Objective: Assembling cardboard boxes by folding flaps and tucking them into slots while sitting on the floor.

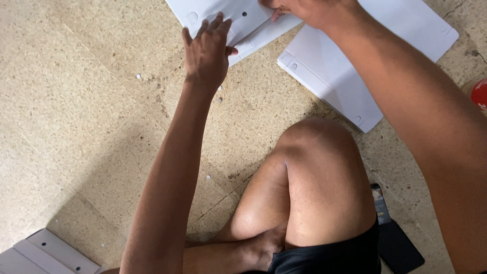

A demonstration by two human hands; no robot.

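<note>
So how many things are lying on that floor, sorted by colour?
White: 3 card sheets, one under both hands, one right of it, one at the bottom left corner
Black: 1 flat phone-like thing
Red: 1 object at the right edge, mostly cut off
Total: 5, not counting the tiny white paper dots scattered about.

white sheets: matt, smooth card | floor: speckled, rough stone | shorts: black cloth
</note>
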